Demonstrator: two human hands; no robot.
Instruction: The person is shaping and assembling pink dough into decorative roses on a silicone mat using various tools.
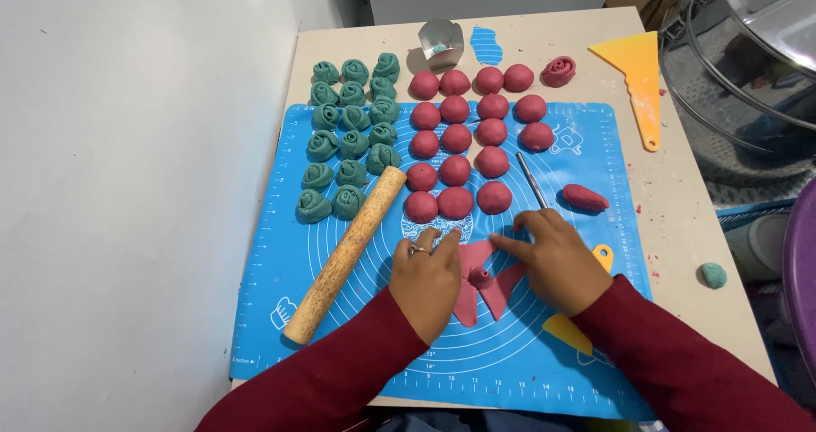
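Head view: your left hand (427,275) and right hand (552,258) press down on flattened red dough pieces (476,279) laid overlapping on the blue silicone mat (340,313). Both hands are spread flat, fingers resting on the dough and clamped on nothing. The dough lies between your hands, its long axis running toward you and slightly left, with a small rolled nub (479,276) standing at its middle; your right fingertips (503,243) touch its upper edge, and your left hand covers its left side.

Just beyond your right hand lies a thin metal stick (533,180), pointing away from you, with an oblong red lump (585,197) beside it. Left of your left hand, a wooden rolling pin (344,255) lies diagonally across the mat. Farther out stand rows of red dough balls (456,170) and, to their left, green dough roses (348,143). One finished red rose (558,71) sits near the table's far edge, by a yellow scraper (639,79) and a metal cutter (441,43). No container's contents can be made out.
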